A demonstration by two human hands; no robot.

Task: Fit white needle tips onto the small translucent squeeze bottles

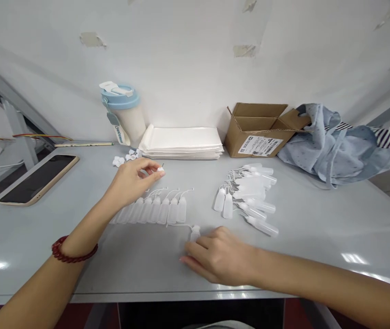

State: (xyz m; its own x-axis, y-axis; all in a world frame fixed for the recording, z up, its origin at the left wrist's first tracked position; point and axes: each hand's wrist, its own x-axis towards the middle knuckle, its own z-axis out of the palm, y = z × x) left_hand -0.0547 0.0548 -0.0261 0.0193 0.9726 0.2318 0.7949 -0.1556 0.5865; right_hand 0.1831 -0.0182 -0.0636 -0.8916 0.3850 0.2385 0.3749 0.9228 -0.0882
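Note:
My left hand (pixel 135 180) hovers over a neat row of several small translucent squeeze bottles (pixel 157 209) and pinches a small white cap with a needle tip (pixel 161 169) between thumb and fingers. My right hand (pixel 220 257) rests on the grey table (pixel 78 256) near its front edge, fingers closed around one small bottle whose top (pixel 195 232) sticks out beyond them. A loose pile of the same bottles (pixel 250 194) lies to the right. A few small white caps (pixel 124 157) lie behind my left hand.
A phone (pixel 40 178) lies at the left. Against the wall stand a blue-lidded cup (pixel 124 112), a stack of white padded envelopes (pixel 181 142) and an open cardboard box (pixel 260 130). Blue cloth (pixel 345 146) is heaped at the right.

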